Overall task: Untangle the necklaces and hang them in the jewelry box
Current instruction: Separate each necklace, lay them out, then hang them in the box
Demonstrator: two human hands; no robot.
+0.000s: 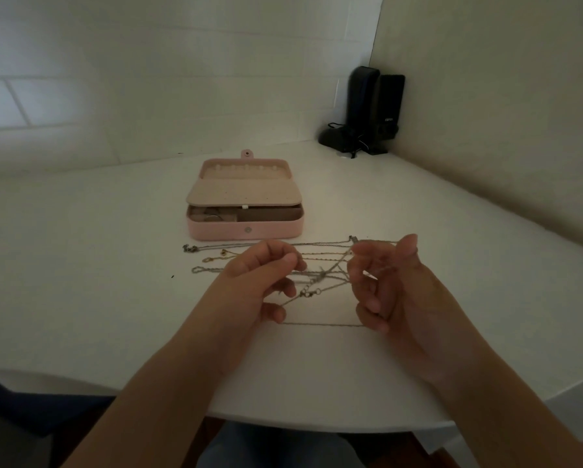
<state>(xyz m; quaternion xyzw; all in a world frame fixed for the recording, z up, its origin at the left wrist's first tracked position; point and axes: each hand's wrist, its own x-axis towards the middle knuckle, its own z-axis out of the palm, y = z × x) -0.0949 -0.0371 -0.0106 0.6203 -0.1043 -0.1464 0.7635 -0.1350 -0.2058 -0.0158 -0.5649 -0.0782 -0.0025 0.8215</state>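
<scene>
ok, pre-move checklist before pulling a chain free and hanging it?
1. Box open, lid back: ok.
2. Hooks in the lid bare: ok.
3. Left hand pinching a chain: ok.
4. Right hand gripping chains: ok.
5. Chains separated: not ok, they cross in a knot between the hands.
6. Which clasp belongs to which chain: cannot tell.
</scene>
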